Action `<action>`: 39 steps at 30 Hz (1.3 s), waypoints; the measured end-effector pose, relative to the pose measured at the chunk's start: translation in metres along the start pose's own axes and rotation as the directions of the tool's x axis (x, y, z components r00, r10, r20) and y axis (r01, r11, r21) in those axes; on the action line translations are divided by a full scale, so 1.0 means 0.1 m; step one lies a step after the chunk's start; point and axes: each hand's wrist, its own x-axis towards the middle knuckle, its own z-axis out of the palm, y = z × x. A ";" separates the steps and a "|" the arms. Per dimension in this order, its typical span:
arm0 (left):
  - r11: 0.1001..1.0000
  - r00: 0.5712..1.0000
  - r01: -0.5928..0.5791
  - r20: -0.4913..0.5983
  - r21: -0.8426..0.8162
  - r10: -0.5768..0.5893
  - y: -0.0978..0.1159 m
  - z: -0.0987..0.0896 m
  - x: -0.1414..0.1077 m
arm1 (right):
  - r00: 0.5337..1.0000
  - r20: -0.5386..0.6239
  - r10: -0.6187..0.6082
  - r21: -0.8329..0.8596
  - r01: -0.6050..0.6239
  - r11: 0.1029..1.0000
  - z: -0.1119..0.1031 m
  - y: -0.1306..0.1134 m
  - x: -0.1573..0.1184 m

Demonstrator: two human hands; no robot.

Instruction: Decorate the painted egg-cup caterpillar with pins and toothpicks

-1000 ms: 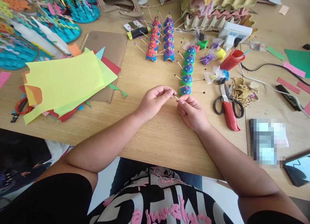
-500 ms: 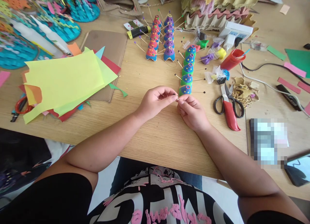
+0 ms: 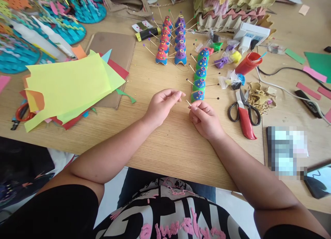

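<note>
Head view: right hand [image 3: 205, 121] pinches a thin toothpick [image 3: 188, 103] between fingertips, stick pointing up-left, above the wooden table [image 3: 165, 142] mid-scene. Left hand [image 3: 161, 106] just left of it, fingertips pressed together, not touching the stick; can't tell if anything is in them. Green-blue painted cones [image 3: 199, 73] just beyond, red scissors [image 3: 244, 115] to the right

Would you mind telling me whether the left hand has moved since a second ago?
Yes. The left hand has drawn slightly leftward, away from the toothpick and the green caterpillar.
</note>
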 end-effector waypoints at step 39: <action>0.950 0.958 -0.189 0.260 0.248 0.122 0.10 0.06 -0.17 | 0.922 -0.045 -0.385 -0.518 0.308 0.798 0.01 0.04 -0.16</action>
